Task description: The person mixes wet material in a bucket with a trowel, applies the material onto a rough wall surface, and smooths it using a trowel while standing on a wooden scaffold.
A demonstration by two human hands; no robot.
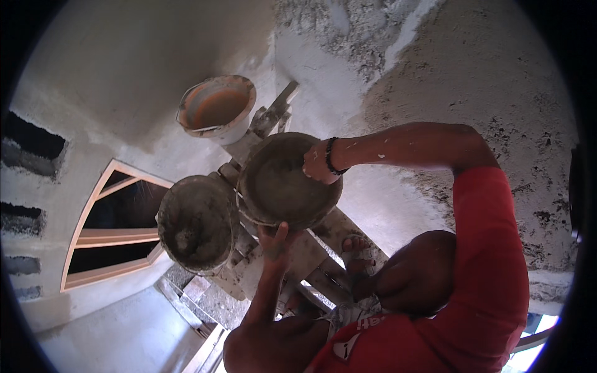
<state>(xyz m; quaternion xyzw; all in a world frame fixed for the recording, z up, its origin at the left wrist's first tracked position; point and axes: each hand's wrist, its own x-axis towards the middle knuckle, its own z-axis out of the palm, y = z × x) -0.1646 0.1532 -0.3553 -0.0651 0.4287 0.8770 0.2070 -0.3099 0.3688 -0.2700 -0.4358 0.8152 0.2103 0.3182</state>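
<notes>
My right hand (317, 163) is closed just inside the right side of a grey, mortar-coated bucket (273, 186); what its fingers hold, if anything, is hidden. My left hand (273, 239) grips this bucket at its lower rim. A second bucket (196, 221), holding grey wet mortar, stands directly to its left. Behind them sits a pale bucket (217, 133) with an orange-stained inside and a wire handle.
The buckets rest on rough wooden planks (342, 230), where my sandalled foot (357, 252) shows. A plastered wall (124, 74) has a wooden window frame (112, 233) and dark openings at left. A rough plastered surface (485, 93) lies at right.
</notes>
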